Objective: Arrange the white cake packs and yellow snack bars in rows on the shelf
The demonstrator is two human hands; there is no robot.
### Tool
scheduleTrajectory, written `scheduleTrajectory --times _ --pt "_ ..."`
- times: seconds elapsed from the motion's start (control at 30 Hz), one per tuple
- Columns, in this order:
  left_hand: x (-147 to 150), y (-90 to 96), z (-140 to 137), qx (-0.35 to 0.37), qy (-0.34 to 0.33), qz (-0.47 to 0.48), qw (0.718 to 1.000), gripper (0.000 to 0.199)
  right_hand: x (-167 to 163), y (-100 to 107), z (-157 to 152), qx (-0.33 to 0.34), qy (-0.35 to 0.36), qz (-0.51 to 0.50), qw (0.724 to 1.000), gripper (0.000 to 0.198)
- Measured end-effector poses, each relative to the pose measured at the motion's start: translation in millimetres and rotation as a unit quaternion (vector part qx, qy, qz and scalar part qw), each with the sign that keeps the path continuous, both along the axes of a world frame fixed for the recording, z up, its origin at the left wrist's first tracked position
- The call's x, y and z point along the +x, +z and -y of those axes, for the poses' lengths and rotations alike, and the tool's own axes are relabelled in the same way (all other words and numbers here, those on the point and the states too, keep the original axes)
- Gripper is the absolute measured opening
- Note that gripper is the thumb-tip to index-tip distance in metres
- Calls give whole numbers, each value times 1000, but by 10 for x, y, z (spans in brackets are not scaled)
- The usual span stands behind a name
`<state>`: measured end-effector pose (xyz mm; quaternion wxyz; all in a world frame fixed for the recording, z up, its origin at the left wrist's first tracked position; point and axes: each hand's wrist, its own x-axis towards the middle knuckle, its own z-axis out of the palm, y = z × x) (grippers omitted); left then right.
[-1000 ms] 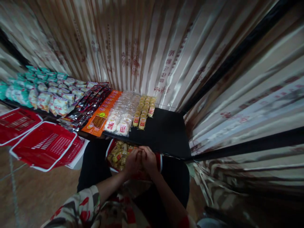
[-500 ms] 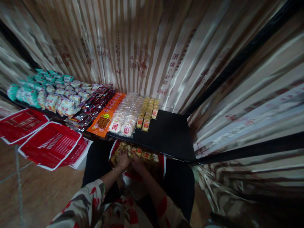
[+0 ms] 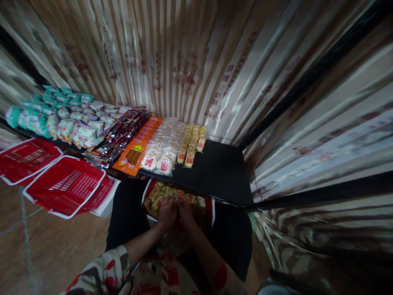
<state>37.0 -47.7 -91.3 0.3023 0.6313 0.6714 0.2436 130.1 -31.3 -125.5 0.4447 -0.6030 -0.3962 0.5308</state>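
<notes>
Between my knees stands a red basket with a white rim, filled with small yellow-wrapped snack packs. My left hand and my right hand are close together over the near part of these packs, fingers curled in. What they hold, if anything, is too dark and small to make out. Just beyond the basket, on a black shelf, rows of similar yellow packs lie beside clear-wrapped white round snacks.
Left along the shelf lie an orange flat pack, dark red packets, white packs and green packs. Two more baskets, one a red basket, stand at the left. A striped curtain hangs behind, with a dark pole at right.
Both hands have drawn back toward me and slightly right within the basket, now closer together. More of the yellow packs at the basket's left show. The packs on the shelf have not moved.
</notes>
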Motion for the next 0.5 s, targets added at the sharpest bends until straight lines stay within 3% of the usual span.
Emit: scheduleTrajectory --times 0.13,0.33,0.5 --pt "-12 124 65 9 -21 35 999 43 191 177 85 -63 -57 -39 996 27" --pt "-81 313 57 42 -7 27 999 53 542 492 232 -60 -10 -134 989 21" --pt "-65 373 23 30 -53 63 996 48 720 622 279 -72 1 -200 977 21"
